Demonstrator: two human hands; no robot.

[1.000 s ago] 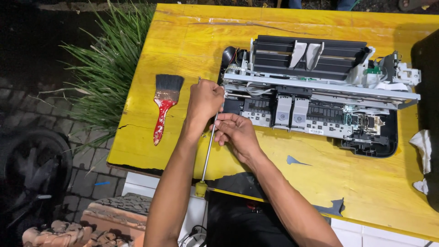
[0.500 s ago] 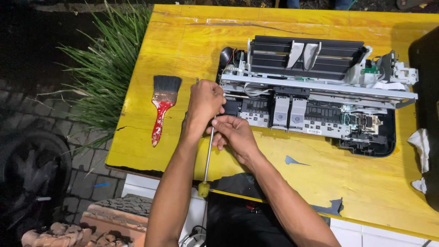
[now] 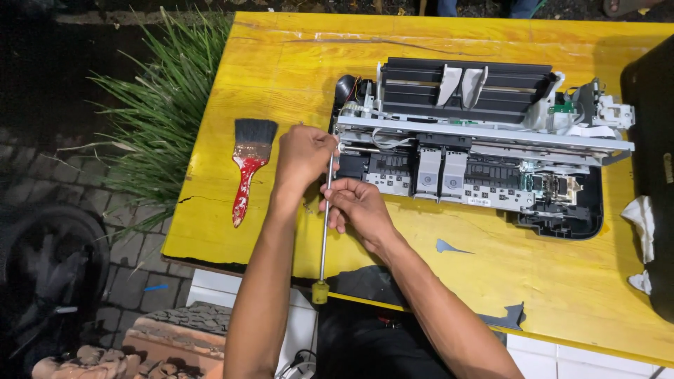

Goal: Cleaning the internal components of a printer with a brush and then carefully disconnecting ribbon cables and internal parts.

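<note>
Metal screwdriver [image 3: 325, 231] tip behind left hand [image 3: 303, 153]

Brush [image 3: 249, 165] left of printer [image 3: 477, 147] (on table [image 3: 562, 281]).

A yellow-painted worktop [image 3: 281, 77], its paint scuffed and chipped along the near edge, carries everything here. An opened printer chassis [image 3: 477, 140] with black and grey parts sits across its middle, and a paintbrush [image 3: 249, 165] with a red handle and dark bristles lies well apart from it towards the left edge. A large black casing [image 3: 656, 140] rests at the right edge, with crumpled white cloth [image 3: 640, 223] just beside it on the yellow surface.
</note>
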